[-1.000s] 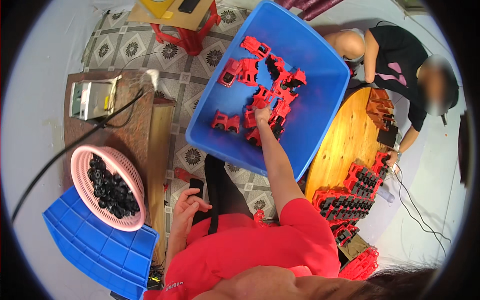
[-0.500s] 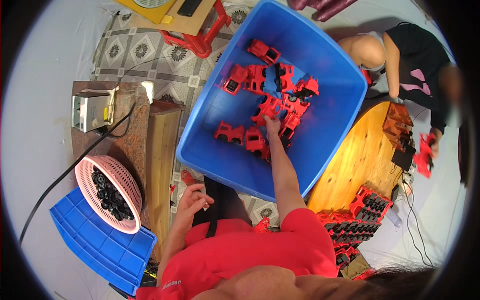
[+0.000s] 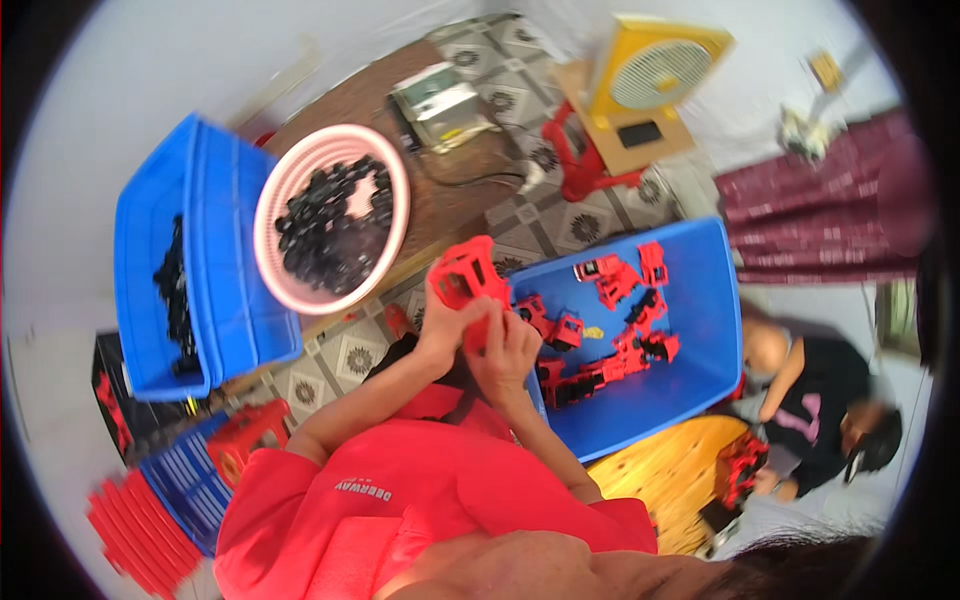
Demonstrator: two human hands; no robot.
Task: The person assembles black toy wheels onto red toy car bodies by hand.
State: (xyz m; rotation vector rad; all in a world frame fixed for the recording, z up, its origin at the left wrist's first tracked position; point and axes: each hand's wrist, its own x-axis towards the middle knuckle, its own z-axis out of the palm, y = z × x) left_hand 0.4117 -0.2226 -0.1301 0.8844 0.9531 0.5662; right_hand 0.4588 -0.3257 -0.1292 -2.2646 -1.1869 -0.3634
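A red plastic toy truck body (image 3: 466, 268) is held up in front of me, beside the near left edge of the big blue bin. My left hand (image 3: 445, 328) grips its left side, fingers closed round it. My right hand (image 3: 506, 345) presses against its lower right part with bent fingers. What lies between the fingertips is hidden. In the blue bin (image 3: 560, 268) lie several more red toy trucks (image 3: 615, 372) with black parts. Left of my hands, a pink basket (image 3: 265, 235) holds many small black parts (image 3: 335, 235), probably wheels.
Another blue bin (image 3: 225, 215) with black pieces stands at far left. Below it are a red stool (image 3: 250, 435) and stacked red crates (image 3: 140, 525). A metal box (image 3: 440, 105) sits on the brown table. A co-worker (image 3: 820, 410) handles red pieces by the wooden table (image 3: 650, 480). A yellow fan (image 3: 660, 75) stands behind.
My view has turned left. My right hand has come out of the bin, and both hands now hold a red toy truck body. My left hand was empty before.
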